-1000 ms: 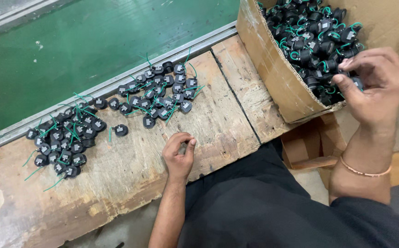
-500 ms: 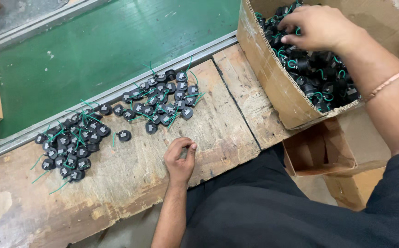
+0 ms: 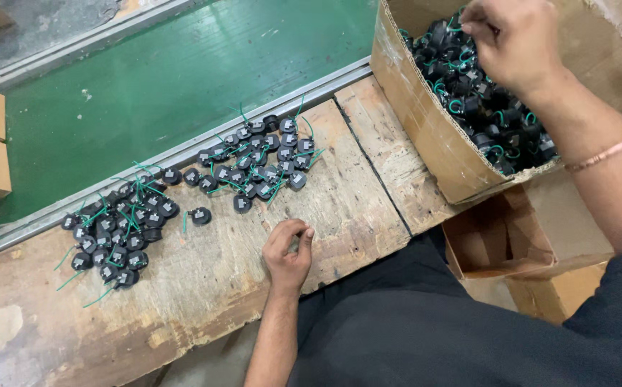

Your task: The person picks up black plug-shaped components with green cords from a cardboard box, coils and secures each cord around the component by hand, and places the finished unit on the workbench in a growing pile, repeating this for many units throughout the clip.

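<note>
The view showed me the right hand (image 3: pixel 508 39) reaching into the tilted cardboard box (image 3: pixel 425 136) at the upper right, its fingers bunched and pinched narrow among the small black round parts with green wire leads (image 3: pixel 483 107) heaped inside; whether a part was already caught between the fingertips, I could not tell. The left hand (image 3: pixel 287 251) rested on the worn wooden table (image 3: pixel 203 287) near its front edge, loosely curled, with thumb and forefinger nearly meeting; anything it held was too small to make out. Two spread groups of the same parts lay on the table: one group (image 3: pixel 257 161) in the middle, just beyond the left hand, and a second group (image 3: pixel 117 229) further left, with a single stray part (image 3: pixel 200 215) between them. Behind the table ran a green conveyor belt (image 3: pixel 182 79) with a metal rail along its near side. I judged the step in hand to be the drawing of more parts from the box. The next move would call for a secure pinch on a few parts without snagging tangled leads, then a carry across to the table.
</note>
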`<state>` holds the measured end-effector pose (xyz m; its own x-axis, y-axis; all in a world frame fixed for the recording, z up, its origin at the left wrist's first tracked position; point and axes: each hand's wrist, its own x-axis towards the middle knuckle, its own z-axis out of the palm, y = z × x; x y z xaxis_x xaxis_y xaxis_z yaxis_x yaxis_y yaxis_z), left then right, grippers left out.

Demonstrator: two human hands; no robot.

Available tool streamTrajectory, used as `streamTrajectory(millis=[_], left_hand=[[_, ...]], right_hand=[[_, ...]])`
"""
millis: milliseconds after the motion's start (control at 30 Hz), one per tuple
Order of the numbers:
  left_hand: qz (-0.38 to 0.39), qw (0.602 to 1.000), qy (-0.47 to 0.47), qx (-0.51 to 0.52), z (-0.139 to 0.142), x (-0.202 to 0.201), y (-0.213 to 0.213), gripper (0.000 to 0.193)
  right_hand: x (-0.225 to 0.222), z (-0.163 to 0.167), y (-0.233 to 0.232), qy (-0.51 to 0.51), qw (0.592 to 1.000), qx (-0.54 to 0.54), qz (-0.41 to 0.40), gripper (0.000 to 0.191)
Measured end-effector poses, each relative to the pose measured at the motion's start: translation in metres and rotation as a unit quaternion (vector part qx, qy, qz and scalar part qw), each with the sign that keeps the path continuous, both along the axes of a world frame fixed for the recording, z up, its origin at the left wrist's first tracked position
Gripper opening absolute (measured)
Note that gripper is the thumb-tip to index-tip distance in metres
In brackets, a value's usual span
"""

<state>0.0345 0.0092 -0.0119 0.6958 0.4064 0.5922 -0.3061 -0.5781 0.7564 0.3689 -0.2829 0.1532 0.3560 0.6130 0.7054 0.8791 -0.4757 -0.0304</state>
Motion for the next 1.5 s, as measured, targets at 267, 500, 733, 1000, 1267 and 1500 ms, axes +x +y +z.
streamTrajectory(millis=[267, 500, 733, 1000, 1267, 1500], left_hand=[[0.008, 0.999, -0.019, -0.031, -0.004, -0.001, -0.001, 0.025], [-0.113, 0.993, 0.001, 0.017, -0.002, -0.004, 0.002, 0.039], [-0.036, 0.999, 0.028, 0.025, -0.015, -0.003, 0.002, 0.027], [-0.119, 0.990, -0.075, 0.011, -0.007, -0.006, 0.001, 0.036], [-0.060, 0.993, -0.089, 0.057, 0.002, -0.006, 0.000, 0.028], [-0.098, 0.993, -0.038, 0.053, 0.000, -0.001, 0.002, 0.025]], right_hand=[[-0.117, 0.018, 0.022, -0.023, 0.969, 0.127, 0.211, 0.012], [-0.213, -0.098, 0.105, 0.249, 0.914, 0.050, 0.315, 0.022], [-0.244, -0.180, 0.137, 0.554, 0.733, 0.264, 0.295, 0.021], [-0.245, -0.195, 0.132, 0.496, 0.810, 0.071, 0.303, 0.077], [-0.245, -0.201, 0.131, 0.569, 0.781, 0.003, 0.259, 0.051], [-0.247, -0.207, 0.134, 0.607, 0.755, 0.148, 0.199, 0.047]])
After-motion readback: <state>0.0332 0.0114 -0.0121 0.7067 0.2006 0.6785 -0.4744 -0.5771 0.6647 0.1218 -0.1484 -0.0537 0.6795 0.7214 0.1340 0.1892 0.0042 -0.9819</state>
